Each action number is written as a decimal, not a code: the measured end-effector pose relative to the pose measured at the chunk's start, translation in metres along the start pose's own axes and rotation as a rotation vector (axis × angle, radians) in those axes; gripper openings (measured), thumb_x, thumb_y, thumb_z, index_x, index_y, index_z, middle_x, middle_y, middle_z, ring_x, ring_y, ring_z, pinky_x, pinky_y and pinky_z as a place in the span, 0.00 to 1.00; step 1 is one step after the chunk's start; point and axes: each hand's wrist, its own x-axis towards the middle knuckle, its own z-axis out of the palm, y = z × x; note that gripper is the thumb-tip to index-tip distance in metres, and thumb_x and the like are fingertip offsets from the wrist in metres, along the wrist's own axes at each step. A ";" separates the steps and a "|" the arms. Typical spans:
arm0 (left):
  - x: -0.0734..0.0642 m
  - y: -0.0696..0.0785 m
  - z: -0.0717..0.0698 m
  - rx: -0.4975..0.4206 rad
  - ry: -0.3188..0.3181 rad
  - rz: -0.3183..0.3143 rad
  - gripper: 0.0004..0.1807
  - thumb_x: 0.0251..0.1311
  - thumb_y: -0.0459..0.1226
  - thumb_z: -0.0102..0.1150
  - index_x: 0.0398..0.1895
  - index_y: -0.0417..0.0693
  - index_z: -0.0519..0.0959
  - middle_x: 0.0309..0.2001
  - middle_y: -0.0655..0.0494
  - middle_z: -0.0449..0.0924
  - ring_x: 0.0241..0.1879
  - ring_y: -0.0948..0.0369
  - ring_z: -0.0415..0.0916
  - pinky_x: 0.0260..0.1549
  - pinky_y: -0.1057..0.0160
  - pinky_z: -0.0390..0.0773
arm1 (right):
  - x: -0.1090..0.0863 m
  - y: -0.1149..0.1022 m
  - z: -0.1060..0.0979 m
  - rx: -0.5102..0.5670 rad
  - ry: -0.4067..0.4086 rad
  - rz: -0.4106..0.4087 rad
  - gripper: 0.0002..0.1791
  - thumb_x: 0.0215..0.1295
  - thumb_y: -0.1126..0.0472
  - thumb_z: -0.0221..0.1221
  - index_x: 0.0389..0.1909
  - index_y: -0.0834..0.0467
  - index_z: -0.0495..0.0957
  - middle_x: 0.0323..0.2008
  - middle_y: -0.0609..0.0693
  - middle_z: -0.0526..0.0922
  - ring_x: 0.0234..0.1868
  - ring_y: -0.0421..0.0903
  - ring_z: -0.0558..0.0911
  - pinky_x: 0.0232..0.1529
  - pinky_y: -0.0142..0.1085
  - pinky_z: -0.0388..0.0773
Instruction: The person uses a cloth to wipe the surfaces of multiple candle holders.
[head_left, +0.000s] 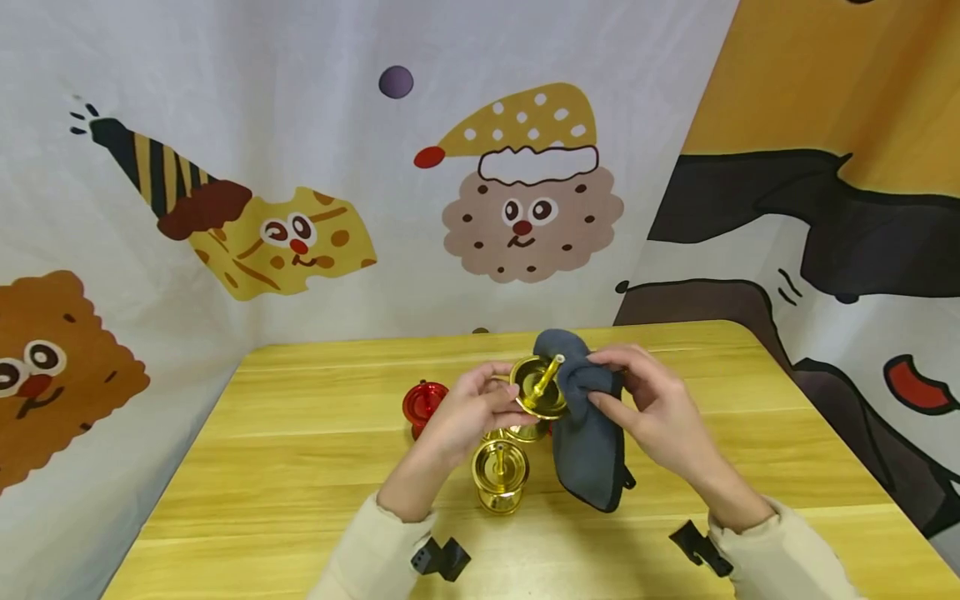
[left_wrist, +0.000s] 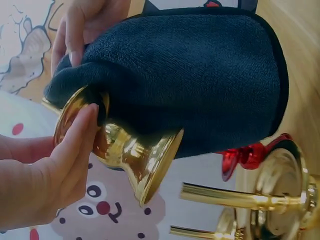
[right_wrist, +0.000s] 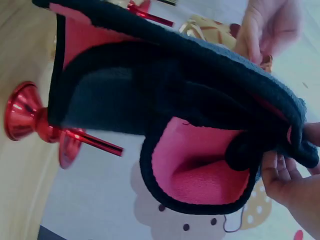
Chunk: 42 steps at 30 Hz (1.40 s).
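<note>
My left hand (head_left: 468,408) holds a shiny gold candle holder (head_left: 531,404) by its dish, above the table. A thin gold tube stands up from the dish's middle, and in the left wrist view the flared foot (left_wrist: 155,167) points down to the right. My right hand (head_left: 663,408) pinches a dark grey cloth (head_left: 588,462) with black edging between thumb and fingers. A bunched fold of the cloth lies against the dish's rim, and the rest hangs down. In the right wrist view the cloth's pink underside (right_wrist: 200,172) shows.
Another gold candle holder (head_left: 500,475) stands on the wooden table (head_left: 300,500) just below the hands, with more gold partly hidden behind it. A red candle holder (head_left: 424,404) is left of them; another red one (right_wrist: 37,112) shows in the right wrist view. A cartoon-print curtain (head_left: 322,125) hangs behind.
</note>
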 end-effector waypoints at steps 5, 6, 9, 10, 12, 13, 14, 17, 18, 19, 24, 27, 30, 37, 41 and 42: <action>-0.001 -0.006 -0.001 0.016 0.021 0.027 0.16 0.66 0.24 0.38 0.56 0.26 0.61 0.43 0.36 0.68 0.40 0.49 0.76 0.43 0.56 0.77 | -0.004 0.009 0.008 -0.095 -0.044 0.029 0.30 0.47 0.79 0.63 0.55 0.63 0.72 0.50 0.57 0.74 0.45 0.38 0.75 0.41 0.22 0.73; -0.002 -0.007 -0.001 0.019 0.024 0.032 0.16 0.66 0.24 0.38 0.55 0.26 0.62 0.43 0.36 0.68 0.40 0.49 0.76 0.43 0.56 0.77 | -0.004 0.011 0.008 -0.127 -0.049 0.030 0.31 0.47 0.77 0.64 0.56 0.62 0.72 0.50 0.56 0.75 0.40 0.37 0.75 0.37 0.21 0.72; -0.002 -0.008 -0.001 0.037 0.032 0.045 0.15 0.65 0.24 0.38 0.54 0.25 0.62 0.43 0.35 0.69 0.39 0.49 0.76 0.42 0.57 0.78 | -0.006 0.016 0.010 -0.207 -0.065 0.032 0.33 0.46 0.74 0.66 0.58 0.59 0.71 0.48 0.54 0.76 0.26 0.35 0.66 0.22 0.25 0.64; -0.002 -0.009 0.000 0.041 0.036 0.049 0.15 0.65 0.24 0.38 0.54 0.25 0.63 0.43 0.35 0.69 0.39 0.49 0.76 0.42 0.57 0.78 | -0.006 0.017 0.010 -0.222 -0.071 0.035 0.34 0.46 0.72 0.67 0.58 0.58 0.71 0.47 0.54 0.76 0.23 0.35 0.61 0.19 0.27 0.60; -0.003 -0.009 0.001 0.048 0.048 0.051 0.15 0.66 0.24 0.38 0.54 0.25 0.63 0.42 0.35 0.69 0.40 0.47 0.76 0.42 0.57 0.78 | -0.007 0.019 0.011 -0.241 -0.085 0.043 0.34 0.46 0.71 0.67 0.58 0.58 0.71 0.46 0.53 0.76 0.23 0.37 0.61 0.19 0.29 0.61; -0.003 -0.010 0.001 0.056 0.055 0.051 0.15 0.66 0.24 0.38 0.54 0.25 0.63 0.43 0.35 0.69 0.40 0.47 0.76 0.41 0.57 0.78 | -0.007 0.021 0.012 -0.246 -0.092 0.051 0.34 0.47 0.70 0.67 0.59 0.58 0.71 0.47 0.53 0.76 0.26 0.37 0.65 0.22 0.30 0.66; -0.004 -0.010 0.002 0.063 0.062 0.053 0.15 0.66 0.24 0.38 0.54 0.25 0.63 0.42 0.34 0.69 0.40 0.46 0.76 0.41 0.57 0.78 | -0.008 0.022 0.013 -0.249 -0.100 0.059 0.34 0.47 0.70 0.67 0.59 0.57 0.71 0.47 0.54 0.76 0.30 0.39 0.70 0.26 0.32 0.70; -0.004 -0.012 0.003 0.100 0.082 0.061 0.15 0.65 0.24 0.39 0.54 0.25 0.64 0.42 0.34 0.69 0.41 0.44 0.75 0.40 0.57 0.79 | -0.009 0.026 0.015 -0.263 -0.114 0.076 0.34 0.47 0.69 0.67 0.59 0.56 0.70 0.47 0.53 0.75 0.44 0.47 0.75 0.39 0.42 0.74; -0.004 -0.012 0.004 0.114 0.086 0.065 0.15 0.65 0.24 0.39 0.54 0.25 0.64 0.42 0.34 0.69 0.40 0.44 0.76 0.40 0.57 0.79 | -0.009 0.028 0.016 -0.266 -0.119 0.081 0.35 0.47 0.68 0.67 0.60 0.55 0.70 0.47 0.53 0.75 0.47 0.48 0.75 0.41 0.44 0.73; -0.004 -0.013 0.004 0.127 0.087 0.068 0.15 0.65 0.24 0.39 0.53 0.26 0.64 0.41 0.34 0.69 0.40 0.45 0.76 0.39 0.57 0.79 | -0.010 0.029 0.017 -0.270 -0.123 0.087 0.35 0.47 0.68 0.67 0.60 0.55 0.70 0.47 0.53 0.75 0.47 0.48 0.75 0.41 0.44 0.73; -0.003 -0.015 0.006 0.179 0.094 0.074 0.13 0.65 0.24 0.40 0.52 0.26 0.66 0.40 0.36 0.68 0.35 0.51 0.77 0.38 0.57 0.79 | -0.012 0.034 0.021 -0.281 -0.135 0.122 0.35 0.47 0.65 0.68 0.60 0.54 0.70 0.46 0.53 0.74 0.44 0.47 0.75 0.38 0.41 0.73; -0.002 -0.016 0.006 0.207 0.100 0.071 0.13 0.65 0.24 0.41 0.51 0.27 0.66 0.40 0.36 0.68 0.34 0.53 0.77 0.38 0.58 0.80 | -0.013 0.036 0.022 -0.264 -0.128 0.141 0.35 0.46 0.65 0.69 0.59 0.55 0.71 0.47 0.53 0.75 0.46 0.49 0.75 0.42 0.44 0.74; -0.002 -0.016 0.007 0.237 0.105 0.067 0.13 0.65 0.24 0.41 0.51 0.27 0.66 0.40 0.37 0.68 0.34 0.52 0.77 0.38 0.58 0.79 | -0.011 0.037 0.022 -0.222 -0.121 0.167 0.34 0.44 0.66 0.70 0.57 0.55 0.73 0.47 0.52 0.75 0.49 0.50 0.75 0.47 0.47 0.73; -0.003 -0.017 0.010 0.289 0.107 0.042 0.15 0.65 0.24 0.42 0.54 0.29 0.65 0.39 0.40 0.67 0.33 0.48 0.78 0.37 0.57 0.80 | -0.008 0.036 0.025 -0.142 -0.140 0.235 0.30 0.44 0.68 0.69 0.53 0.54 0.76 0.48 0.52 0.76 0.48 0.49 0.75 0.44 0.40 0.76; -0.003 -0.018 0.011 0.289 0.088 0.047 0.15 0.64 0.24 0.42 0.53 0.28 0.65 0.39 0.41 0.66 0.33 0.47 0.78 0.37 0.56 0.80 | -0.009 0.036 0.027 -0.143 -0.129 0.235 0.27 0.43 0.70 0.70 0.49 0.55 0.78 0.44 0.51 0.77 0.44 0.46 0.75 0.40 0.34 0.77; -0.003 -0.019 0.011 0.296 0.083 0.049 0.15 0.64 0.24 0.42 0.53 0.28 0.65 0.39 0.41 0.66 0.33 0.47 0.78 0.38 0.55 0.79 | -0.009 0.036 0.028 -0.141 -0.124 0.228 0.26 0.43 0.70 0.70 0.47 0.56 0.79 0.43 0.50 0.77 0.44 0.46 0.75 0.40 0.34 0.77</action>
